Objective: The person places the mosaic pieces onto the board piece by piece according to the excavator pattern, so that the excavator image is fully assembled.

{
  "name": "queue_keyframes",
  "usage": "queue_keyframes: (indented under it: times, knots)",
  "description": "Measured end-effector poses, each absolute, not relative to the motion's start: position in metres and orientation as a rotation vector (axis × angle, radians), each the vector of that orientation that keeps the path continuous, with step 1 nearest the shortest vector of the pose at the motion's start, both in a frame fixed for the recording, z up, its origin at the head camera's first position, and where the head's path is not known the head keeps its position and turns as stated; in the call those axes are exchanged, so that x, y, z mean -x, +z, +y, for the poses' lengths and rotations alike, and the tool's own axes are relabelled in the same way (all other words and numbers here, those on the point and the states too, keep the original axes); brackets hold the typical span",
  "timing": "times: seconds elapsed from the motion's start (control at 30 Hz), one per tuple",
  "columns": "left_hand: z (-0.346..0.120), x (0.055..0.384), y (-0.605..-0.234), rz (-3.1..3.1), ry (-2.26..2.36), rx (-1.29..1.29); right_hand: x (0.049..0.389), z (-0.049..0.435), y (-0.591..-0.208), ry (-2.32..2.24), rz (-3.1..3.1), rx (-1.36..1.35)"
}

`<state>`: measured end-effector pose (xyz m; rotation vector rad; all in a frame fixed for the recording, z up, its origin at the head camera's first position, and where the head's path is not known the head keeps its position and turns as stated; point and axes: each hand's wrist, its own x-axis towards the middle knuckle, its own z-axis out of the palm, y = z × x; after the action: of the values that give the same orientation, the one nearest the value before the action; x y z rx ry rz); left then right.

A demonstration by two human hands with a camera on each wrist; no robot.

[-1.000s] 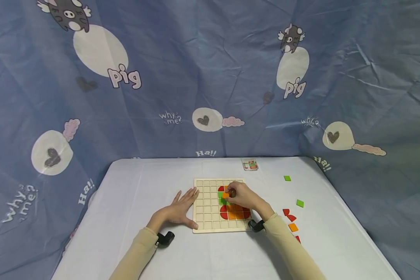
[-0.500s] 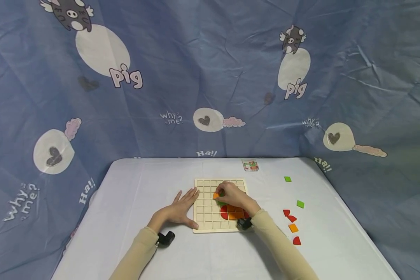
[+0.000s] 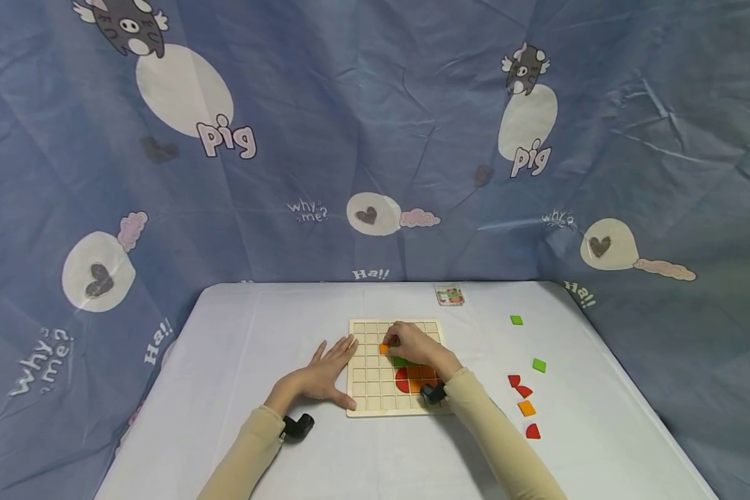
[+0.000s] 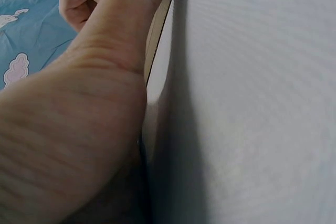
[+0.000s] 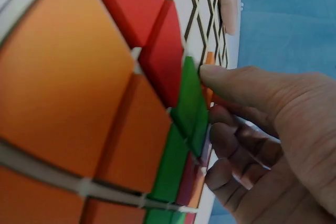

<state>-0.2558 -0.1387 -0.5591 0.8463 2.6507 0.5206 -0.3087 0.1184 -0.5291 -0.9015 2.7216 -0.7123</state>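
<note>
A light wooden grid board (image 3: pixel 365 390) lies on the table. My right hand (image 3: pixel 414 345) pinches an orange tile (image 3: pixel 384 348) between thumb and fingertips, at a cell left of the placed tiles. In the right wrist view the thumb is at the edge of that orange tile (image 5: pixel 209 87), just beyond the green tiles (image 5: pixel 190 106). Red tiles (image 3: pixel 402 380) and orange tiles (image 3: pixel 415 385) sit in cells nearer me; my right hand hides some of the pattern. My left hand (image 3: pixel 321 375) lies with fingers spread, touching the board's left edge.
Right of the board lie loose green tiles (image 3: pixel 539 365), red tiles (image 3: pixel 533 431) and an orange tile (image 3: pixel 526 408). A small picture card (image 3: pixel 449 295) is behind the board. A blue patterned cloth (image 3: pixel 300 243) hangs behind the white table (image 3: pixel 269 319).
My right hand has moved left across the board with the orange tile, from above the green tiles to a cell beside them. My left hand has stayed in place.
</note>
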Motion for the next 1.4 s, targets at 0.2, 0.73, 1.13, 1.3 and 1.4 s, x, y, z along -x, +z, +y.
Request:
queue_keyframes:
  times: [0.2, 0.73, 1.13, 1.3, 1.4]
  knots:
    - [-0.136, 0.256, -0.558, 2.638, 0.552, -0.867, 0.308, 0.120, -0.528, -0.693, 2.717, 0.905]
    - [-0.132, 0.255, -0.557, 2.642, 0.538, -0.879, 0.301, 0.154, -0.522, -0.959, 2.724, 0.807]
    - [-0.135, 0.255, -0.553, 2.658, 0.540, -0.850, 0.274, 0.294, -0.527, -1.074, 2.903, 0.465]
    - [-0.136, 0.255, -0.555, 2.659, 0.537, -0.870, 0.257, 0.351, -0.537, -1.056, 2.944, 0.235]
    - [-0.136, 0.255, -0.557, 2.664, 0.532, -0.884, 0.249, 0.375, -0.541, -1.018, 2.958, 0.100]
